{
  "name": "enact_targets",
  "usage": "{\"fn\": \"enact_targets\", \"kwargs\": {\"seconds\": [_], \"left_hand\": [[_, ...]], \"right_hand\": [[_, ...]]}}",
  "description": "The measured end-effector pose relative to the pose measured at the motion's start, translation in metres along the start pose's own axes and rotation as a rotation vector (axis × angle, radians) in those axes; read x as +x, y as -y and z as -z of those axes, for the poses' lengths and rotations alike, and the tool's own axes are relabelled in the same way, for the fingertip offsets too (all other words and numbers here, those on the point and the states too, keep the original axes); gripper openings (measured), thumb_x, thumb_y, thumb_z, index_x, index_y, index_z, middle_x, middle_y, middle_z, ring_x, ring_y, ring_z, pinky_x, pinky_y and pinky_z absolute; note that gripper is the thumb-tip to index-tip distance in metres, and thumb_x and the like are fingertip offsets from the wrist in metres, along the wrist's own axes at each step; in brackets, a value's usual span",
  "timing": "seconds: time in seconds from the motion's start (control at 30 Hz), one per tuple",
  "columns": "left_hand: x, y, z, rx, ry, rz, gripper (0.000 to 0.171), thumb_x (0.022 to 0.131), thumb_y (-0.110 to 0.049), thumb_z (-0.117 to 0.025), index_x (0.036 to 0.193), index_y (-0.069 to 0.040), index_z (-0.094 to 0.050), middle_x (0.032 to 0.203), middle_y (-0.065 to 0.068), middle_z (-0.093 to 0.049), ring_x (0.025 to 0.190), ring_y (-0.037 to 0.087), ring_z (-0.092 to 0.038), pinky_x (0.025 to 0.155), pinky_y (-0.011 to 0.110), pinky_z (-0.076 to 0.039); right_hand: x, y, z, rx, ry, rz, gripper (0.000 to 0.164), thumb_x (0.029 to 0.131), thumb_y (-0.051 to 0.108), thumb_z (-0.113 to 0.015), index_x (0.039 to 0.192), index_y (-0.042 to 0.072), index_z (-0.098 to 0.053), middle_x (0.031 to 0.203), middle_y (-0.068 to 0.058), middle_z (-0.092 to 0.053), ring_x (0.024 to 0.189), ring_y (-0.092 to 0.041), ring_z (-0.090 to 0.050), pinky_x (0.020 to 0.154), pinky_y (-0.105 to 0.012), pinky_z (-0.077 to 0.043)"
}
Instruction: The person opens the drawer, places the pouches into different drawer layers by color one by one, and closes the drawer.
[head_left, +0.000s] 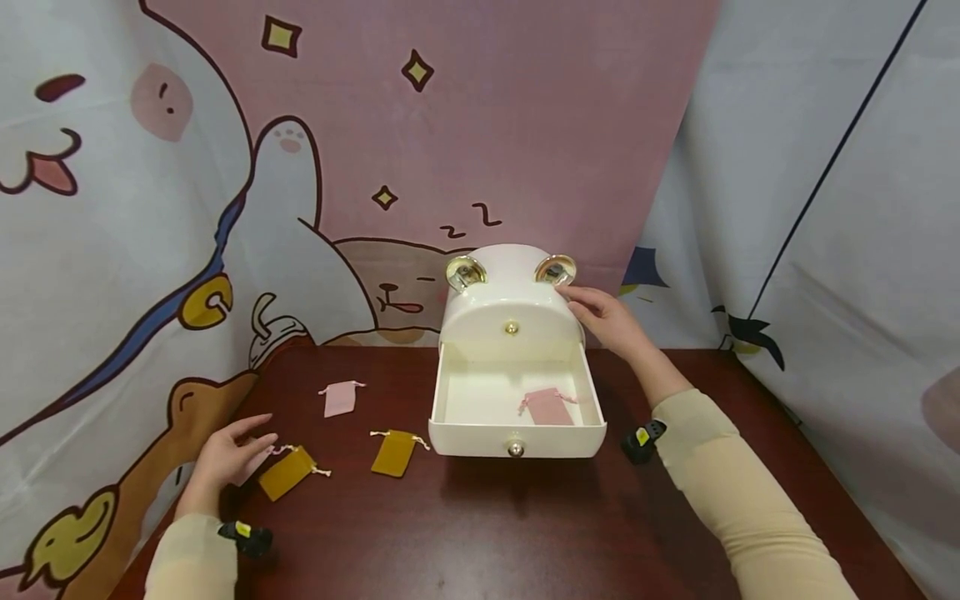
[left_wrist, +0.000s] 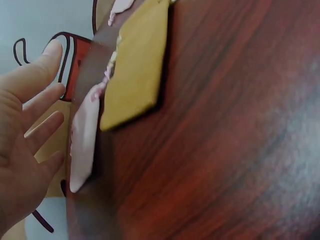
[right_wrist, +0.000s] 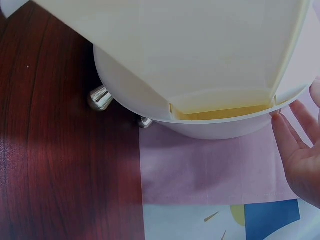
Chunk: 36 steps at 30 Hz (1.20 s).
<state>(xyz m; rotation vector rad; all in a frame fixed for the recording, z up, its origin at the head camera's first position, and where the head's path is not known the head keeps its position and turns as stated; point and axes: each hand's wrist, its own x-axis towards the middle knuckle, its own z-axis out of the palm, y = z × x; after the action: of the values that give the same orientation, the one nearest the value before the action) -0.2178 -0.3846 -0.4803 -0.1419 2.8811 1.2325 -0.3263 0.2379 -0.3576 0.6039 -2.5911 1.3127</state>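
Note:
A white rounded cabinet (head_left: 517, 279) with two gold-rimmed round eyes on top stands at the back of the table. Its lower drawer (head_left: 472, 442) is pulled out, and a pink drawstring pouch (head_left: 549, 408) lies inside. My right hand (head_left: 611, 321) reaches to the cabinet's right side, fingertips at its edge by the right eye; the right wrist view shows the fingers fairly straight there. At the left, my left hand (head_left: 221, 462) hovers beside another pink pouch (left_wrist: 84, 142), fingers spread and holding nothing. A mustard pouch (head_left: 287, 475) lies just right of that pink one.
A second mustard pouch (head_left: 393, 454) lies left of the drawer. Farther back is one more pink pouch (head_left: 340, 400). Cartoon-printed cloth (head_left: 525, 125) hangs behind the dark wooden table (head_left: 495, 533) and along its sides.

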Motion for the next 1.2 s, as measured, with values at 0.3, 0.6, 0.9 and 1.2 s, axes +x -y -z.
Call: {"fn": "enact_targets", "kwargs": {"seconds": [0.3,0.6,0.9,1.2], "left_hand": [[-0.004,0.014,-0.002,0.013,0.024,0.021,0.060,0.097,-0.032,-0.065,0.142,0.004,-0.048,0.137,0.036,-0.048,0.115,0.045,-0.055,0.093,0.052,-0.050],[-0.007,0.024,-0.006,0.102,-0.007,-0.042,0.056,0.098,-0.033,-0.063,0.139,0.004,-0.052,0.134,0.034,-0.052,0.120,0.051,-0.050,0.095,0.062,-0.044],[-0.008,0.033,-0.011,0.140,-0.106,-0.141,0.039,0.097,-0.009,-0.064,0.132,0.007,-0.058,0.132,0.034,-0.052,0.119,0.052,-0.049,0.097,0.066,-0.039],[-0.012,0.033,-0.015,0.127,-0.160,-0.123,0.038,0.095,-0.005,-0.063,0.130,0.008,-0.058,0.126,0.034,-0.051,0.114,0.051,-0.049,0.094,0.064,-0.042]], "right_hand": [[0.000,-0.001,0.000,0.009,-0.001,0.002,0.041,0.103,0.023,-0.055,0.143,0.012,-0.054,0.147,-0.014,-0.048,0.132,-0.036,-0.045,0.106,-0.056,-0.037],[-0.001,0.000,0.000,0.026,0.001,0.007,0.041,0.103,0.022,-0.055,0.143,0.011,-0.054,0.147,-0.015,-0.048,0.133,-0.037,-0.044,0.107,-0.057,-0.036],[-0.001,0.000,-0.002,0.024,-0.008,0.046,0.040,0.103,0.019,-0.055,0.141,0.008,-0.055,0.146,-0.017,-0.049,0.132,-0.036,-0.046,0.106,-0.055,-0.038],[0.000,-0.001,-0.002,0.003,-0.012,0.023,0.040,0.103,0.021,-0.055,0.142,0.009,-0.055,0.147,-0.015,-0.048,0.133,-0.036,-0.045,0.106,-0.054,-0.038]]}}
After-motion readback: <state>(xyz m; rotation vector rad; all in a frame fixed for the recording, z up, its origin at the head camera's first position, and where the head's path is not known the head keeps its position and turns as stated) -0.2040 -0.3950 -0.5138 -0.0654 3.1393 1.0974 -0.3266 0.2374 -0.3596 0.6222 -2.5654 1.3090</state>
